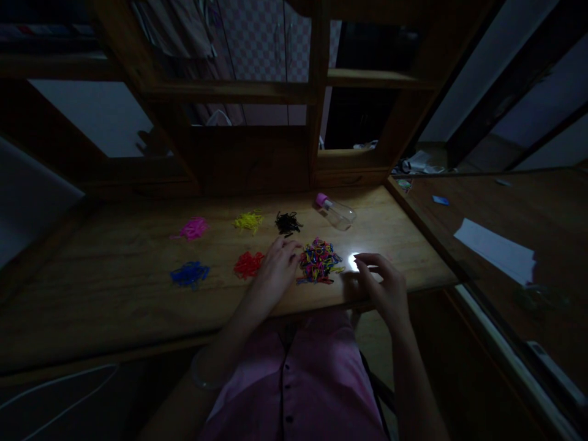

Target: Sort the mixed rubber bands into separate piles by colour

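A mixed pile of multicoloured small rubber bands (318, 262) lies on the wooden desk in front of me. My left hand (280, 263) rests at its left side, fingers loosely bent and slightly apart, with nothing visible in them. Right of the pile, my right hand (383, 285) is raised a little over the desk, thumb and forefinger pinched; whatever is at the tips is too small and dark to name. Sorted heaps lie leftward: red bands (248, 264) beside my left wrist, black bands (288, 223), yellow bands (248, 221), pink bands (193, 228) and blue bands (190, 274).
A clear bottle (339, 214) with a pink cap lies on its side behind the mixed pile. Wooden shelving (229, 92) rises at the desk's back. On the brown surface to the right are white papers (496, 250) and a small blue card (440, 200). The room is dim.
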The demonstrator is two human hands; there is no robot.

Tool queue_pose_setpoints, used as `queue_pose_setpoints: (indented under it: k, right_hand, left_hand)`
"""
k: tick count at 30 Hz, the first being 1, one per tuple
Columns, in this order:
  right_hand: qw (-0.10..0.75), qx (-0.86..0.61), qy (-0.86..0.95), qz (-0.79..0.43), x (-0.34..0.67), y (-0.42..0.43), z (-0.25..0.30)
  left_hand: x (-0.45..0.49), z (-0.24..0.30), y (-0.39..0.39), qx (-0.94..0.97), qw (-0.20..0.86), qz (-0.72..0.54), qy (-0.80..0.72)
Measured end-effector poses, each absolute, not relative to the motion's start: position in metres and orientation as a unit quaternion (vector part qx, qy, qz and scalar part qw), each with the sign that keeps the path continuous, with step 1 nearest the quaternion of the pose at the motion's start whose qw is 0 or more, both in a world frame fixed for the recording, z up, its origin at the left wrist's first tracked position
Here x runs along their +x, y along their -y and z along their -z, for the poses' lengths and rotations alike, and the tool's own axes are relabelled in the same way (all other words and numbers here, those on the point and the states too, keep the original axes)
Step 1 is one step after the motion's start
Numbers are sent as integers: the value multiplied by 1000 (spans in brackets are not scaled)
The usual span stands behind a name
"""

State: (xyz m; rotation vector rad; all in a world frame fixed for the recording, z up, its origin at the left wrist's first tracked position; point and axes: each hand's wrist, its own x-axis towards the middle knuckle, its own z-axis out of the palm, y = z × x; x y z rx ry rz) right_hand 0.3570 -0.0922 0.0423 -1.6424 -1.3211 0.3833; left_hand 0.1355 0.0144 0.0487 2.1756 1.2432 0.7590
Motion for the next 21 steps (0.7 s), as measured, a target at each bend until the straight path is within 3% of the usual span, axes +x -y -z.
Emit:
queue_pose_setpoints:
  k: [8,13,21]
  right_hand:
    - [343,-669,649,-120,356,62,-33]
    - [306,-685,645,-146,351,47,-36]
    - [279,-715,629,-123,350,44,-35]
  left_hand:
    - [140,-35,-7,799,304,-271,-443]
    - [126,-37,2,782,293,-298,-462]
    - [114,-24,11,807,294,-225,-460]
